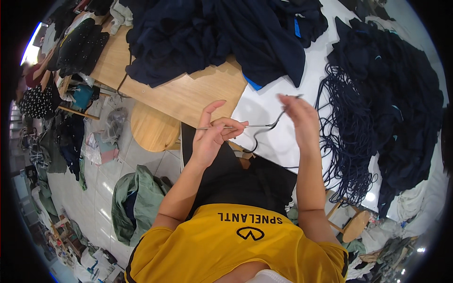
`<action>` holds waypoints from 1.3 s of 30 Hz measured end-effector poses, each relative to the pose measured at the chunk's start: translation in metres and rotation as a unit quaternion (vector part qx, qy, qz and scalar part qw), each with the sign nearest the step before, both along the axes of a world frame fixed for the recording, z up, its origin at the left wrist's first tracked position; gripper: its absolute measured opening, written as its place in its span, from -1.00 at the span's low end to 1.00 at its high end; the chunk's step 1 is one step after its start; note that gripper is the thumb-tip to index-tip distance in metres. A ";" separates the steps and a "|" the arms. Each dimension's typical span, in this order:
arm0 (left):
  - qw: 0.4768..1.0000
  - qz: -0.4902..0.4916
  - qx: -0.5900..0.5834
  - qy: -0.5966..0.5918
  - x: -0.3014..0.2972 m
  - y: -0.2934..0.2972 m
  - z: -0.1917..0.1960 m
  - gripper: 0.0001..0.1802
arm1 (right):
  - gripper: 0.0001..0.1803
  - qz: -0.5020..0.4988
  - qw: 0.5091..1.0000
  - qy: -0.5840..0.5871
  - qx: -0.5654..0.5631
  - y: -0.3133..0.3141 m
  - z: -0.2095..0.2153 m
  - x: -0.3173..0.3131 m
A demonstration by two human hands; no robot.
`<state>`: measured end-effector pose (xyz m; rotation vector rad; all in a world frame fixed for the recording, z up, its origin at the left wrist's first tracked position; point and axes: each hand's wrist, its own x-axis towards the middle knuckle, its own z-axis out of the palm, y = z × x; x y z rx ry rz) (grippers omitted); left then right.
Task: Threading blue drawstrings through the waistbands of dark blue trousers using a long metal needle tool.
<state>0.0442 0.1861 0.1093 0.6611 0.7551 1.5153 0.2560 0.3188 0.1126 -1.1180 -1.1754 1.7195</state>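
Observation:
My left hand (pixel 212 139) is closed on a thin metal rod (pixel 257 126), which lies across its fingers and points right; the index finger is raised. At the rod's right tip a dark navy cord (pixel 255 143) meets it, then hangs in a loose curl above my lap. How the cord is fixed to the tip is too small to tell. To the right, my right hand (pixel 302 120), slightly blurred, pinches the upper part of this cord between its fingertips, above the white tabletop (pixel 278 146).
A heap of navy fabric (pixel 212 40) covers the far tabletop. Tangled navy cords (pixel 344 137) hang at the right beside more navy cloth (pixel 387 89). A wooden stool (pixel 151 125) stands at left, with green cloth (pixel 141 198) on the tiled floor.

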 end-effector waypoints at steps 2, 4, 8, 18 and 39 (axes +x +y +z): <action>1.000 0.013 -0.003 0.010 0.003 0.002 0.000 -0.48 | -0.56 -0.175 0.984 -0.004 0.022 0.006 0.002 0.006; 1.000 0.015 -0.016 0.010 0.012 0.013 0.002 -0.49 | -0.26 -0.181 0.919 -0.187 0.297 0.002 -0.016 0.007; 0.992 -0.054 0.031 0.112 0.029 0.049 0.004 -0.46 | -0.64 0.147 0.955 -0.202 0.158 -0.034 -0.013 0.003; 0.649 0.374 -0.055 0.660 -0.060 0.244 -0.021 -0.62 | -0.77 -0.303 0.952 0.022 0.026 -0.034 -0.030 0.094; 0.812 -0.049 0.048 0.580 0.052 0.066 -0.021 -0.54 | -0.70 -0.264 0.958 -0.115 0.005 -0.032 -0.052 0.058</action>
